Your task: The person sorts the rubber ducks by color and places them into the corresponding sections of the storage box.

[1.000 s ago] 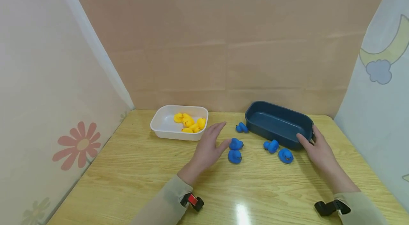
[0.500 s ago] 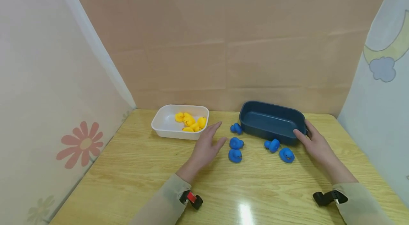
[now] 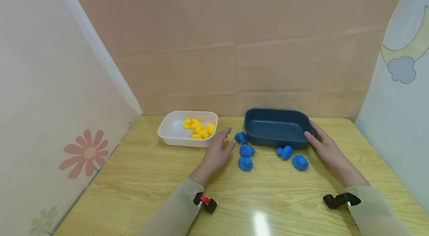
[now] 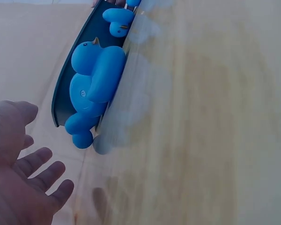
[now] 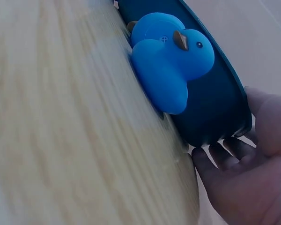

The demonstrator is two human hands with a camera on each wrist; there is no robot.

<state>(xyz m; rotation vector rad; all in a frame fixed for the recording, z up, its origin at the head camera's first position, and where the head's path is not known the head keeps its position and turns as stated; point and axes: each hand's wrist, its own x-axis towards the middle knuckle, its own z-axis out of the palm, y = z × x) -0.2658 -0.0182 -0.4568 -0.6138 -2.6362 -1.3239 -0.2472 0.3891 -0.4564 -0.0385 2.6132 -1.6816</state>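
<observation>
Head view: dark tray [image 3: 268, 141] lies left of the right hand [image 3: 325, 146], long axis left-to-right; right hand nearer, clamped on its end; left hand [image 3: 215, 153] empty, digits apart.

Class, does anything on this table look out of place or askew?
Yes: five blue ducks lie on the table outside the dark blue tray, whereas the yellow ducks sit inside the white tray. At least two blue ones lie tipped over, bases showing in the wrist views.
</observation>
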